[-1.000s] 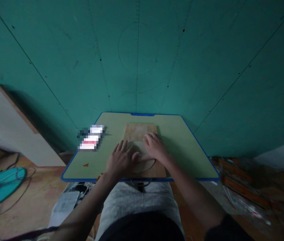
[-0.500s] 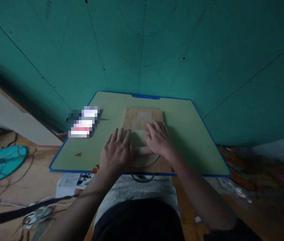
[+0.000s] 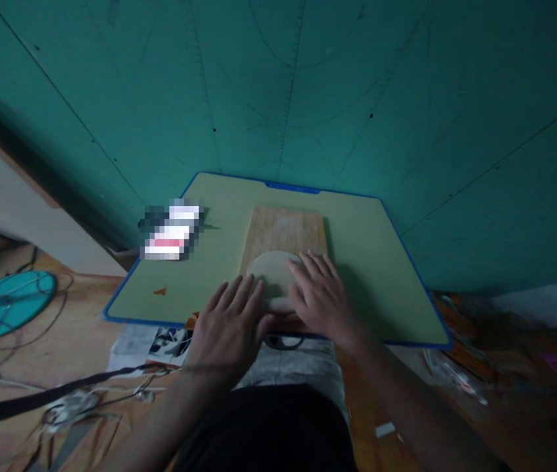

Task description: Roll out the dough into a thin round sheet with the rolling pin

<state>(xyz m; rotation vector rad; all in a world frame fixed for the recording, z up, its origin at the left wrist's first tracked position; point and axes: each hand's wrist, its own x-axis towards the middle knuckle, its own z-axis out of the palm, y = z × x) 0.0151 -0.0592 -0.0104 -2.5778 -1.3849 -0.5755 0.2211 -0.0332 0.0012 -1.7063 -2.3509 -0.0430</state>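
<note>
A round, flat sheet of dough (image 3: 273, 265) lies on a wooden cutting board (image 3: 286, 226). Across the near part of the dough runs a rolling pin (image 3: 278, 305); only its middle shows between my hands. My left hand (image 3: 232, 321) rests flat over its left end, fingers stretched forward. Over the right end lies my right hand (image 3: 320, 292), palm down with fingers extended, its fingertips by the dough's right edge. Both ends of the pin are hidden beneath my hands.
Under the board is a pale green table (image 3: 367, 262) with a blue rim, against a green wall (image 3: 337, 85). A pixelated phone-like object (image 3: 173, 229) stands at the table's left. Cables (image 3: 72, 413) and a turquoise oval object (image 3: 8, 305) lie on the floor at left.
Both hands have drawn the rolling pin toward me, to the near part of the dough. More of the dough's far side now shows. The camera view has shifted slightly.
</note>
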